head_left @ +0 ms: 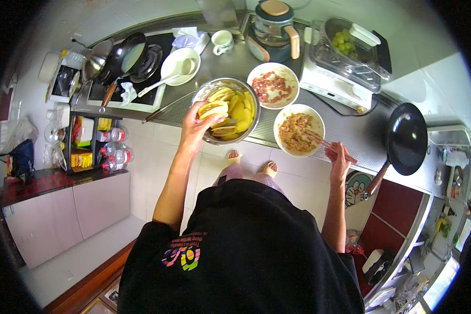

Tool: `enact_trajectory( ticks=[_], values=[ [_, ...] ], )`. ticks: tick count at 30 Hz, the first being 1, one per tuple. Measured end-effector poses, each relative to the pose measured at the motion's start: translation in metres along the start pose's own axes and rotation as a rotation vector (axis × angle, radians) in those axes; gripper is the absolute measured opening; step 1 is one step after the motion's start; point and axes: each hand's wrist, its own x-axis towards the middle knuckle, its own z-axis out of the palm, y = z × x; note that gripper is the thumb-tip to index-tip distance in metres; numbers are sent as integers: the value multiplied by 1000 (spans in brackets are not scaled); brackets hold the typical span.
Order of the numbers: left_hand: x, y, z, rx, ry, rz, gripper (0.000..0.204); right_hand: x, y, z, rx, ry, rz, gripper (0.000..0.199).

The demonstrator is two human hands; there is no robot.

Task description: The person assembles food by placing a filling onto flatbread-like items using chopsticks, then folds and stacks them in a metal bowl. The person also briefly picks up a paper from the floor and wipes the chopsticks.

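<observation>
My left hand pinches a pale yellow vegetable slice over the left side of a metal bowl. More yellow slices are piled inside that bowl; their exact kind is hard to tell. In my right hand is a pair of chopsticks, their tips in brownish minced filling. This filling sits in a white bowl near the counter's front edge. Just behind it, a second white bowl contains reddish chopped meat.
At left, a wok rests on the stove beside a white bowl with a ladle. A mug, a glass kettle and a steamer line the back. A black frying pan lies at right, its handle past the edge.
</observation>
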Motion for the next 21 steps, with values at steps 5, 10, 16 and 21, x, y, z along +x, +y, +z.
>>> enact_trajectory(
  ticks=[5, 10, 16, 21],
  values=[
    [1, -13, -50, 257, 104, -3, 27, 0, 8, -1, 45, 69, 165, 42],
    [3, -34, -62, 157, 110, -61, 33, -12, 3, 4, 109, 35, 321, 39],
    [11, -39, -72, 91, 125, -94, 34, -64, -44, 47, -228, -76, 449, 16],
    [18, -39, -82, 28, 104, -111, 34, -73, -61, 169, -721, -543, -71, 15]
  ],
)
